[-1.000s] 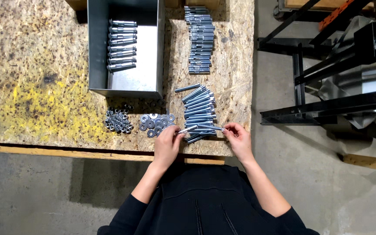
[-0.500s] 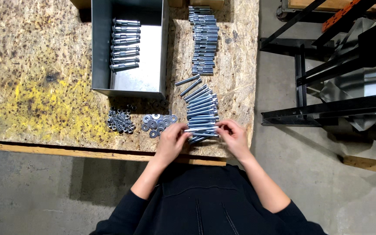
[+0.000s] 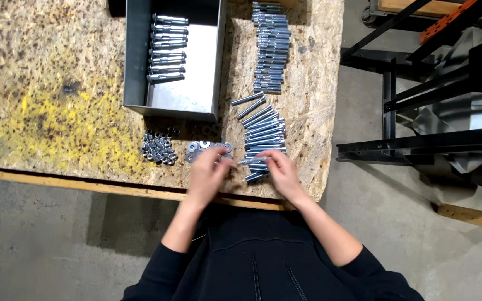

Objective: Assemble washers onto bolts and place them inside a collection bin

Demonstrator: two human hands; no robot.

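1. A long silver steel bolt (image 3: 250, 160) is held level between both hands at the near edge of the chipboard counter (image 3: 57, 111), just in front of the loose pile of bolts (image 3: 263, 134).
2. The left hand (image 3: 207, 174) is closed on the bolt's left end; the right hand (image 3: 280, 171) is pinched on its right end. Whether a washer or nut is already on the shank cannot be told.
3. The heap of flat silver washers (image 3: 207, 148) is touched or nearly touched by the left hand; the cluster of small silver nuts (image 3: 160, 149) lies just beside it.
4. Against the earlier frames, the left hand has shifted toward the washers, while the bolt has stayed between both hands.
5. Finished pieces lie in the open grey metal box (image 3: 135, 67); a neat row of bolts (image 3: 271, 47) lies at the counter's far right.
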